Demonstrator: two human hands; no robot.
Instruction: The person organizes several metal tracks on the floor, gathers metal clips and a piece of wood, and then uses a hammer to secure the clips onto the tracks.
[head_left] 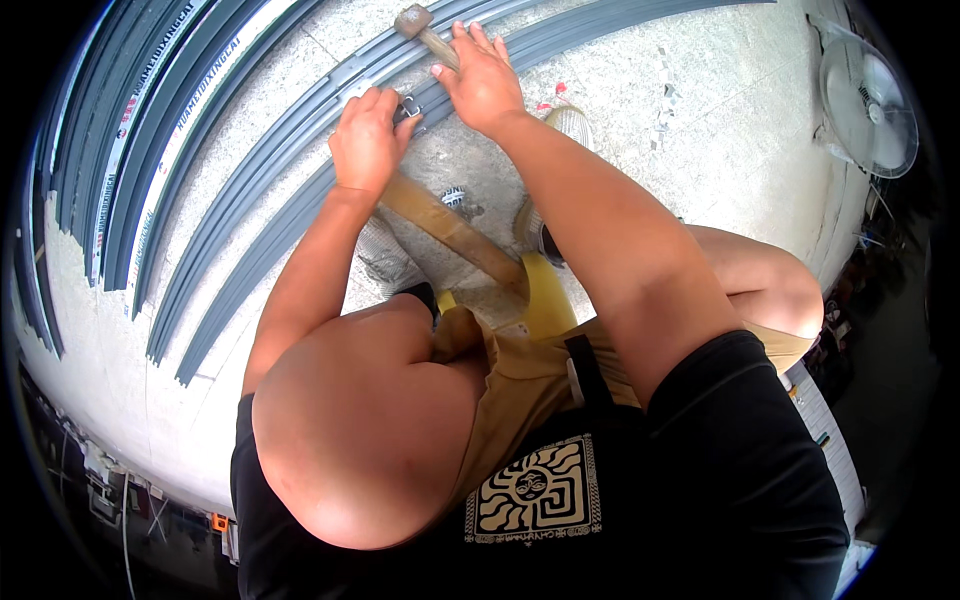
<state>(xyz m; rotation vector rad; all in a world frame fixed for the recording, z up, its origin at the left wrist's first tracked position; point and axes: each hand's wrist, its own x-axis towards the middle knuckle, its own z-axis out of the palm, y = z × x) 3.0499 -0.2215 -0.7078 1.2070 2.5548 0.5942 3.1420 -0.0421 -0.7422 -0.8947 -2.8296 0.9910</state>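
Note:
Long grey channel strips (290, 135) lie side by side across the floor in front of me. My left hand (366, 138) is closed over them, fingers curled down. Between its thumb and forefinger shows a small shiny metal clip (408, 107), partly covered by the fingers. To its right, my right hand (482, 82) rests over the strips with a hammer's wooden handle (440, 48) between thumb and fingers. The blocky, worn hammer head (412, 21) sticks out beyond that hand at the far side. The handle's lower end is hidden under the palm.
More dark grey strips (130, 110) lie bundled at the far left. A brown flat strip (455, 235) runs between my legs to a yellow object (546, 300) under me. My shoes (380, 258) flank it. A fan (870, 110) stands at the right.

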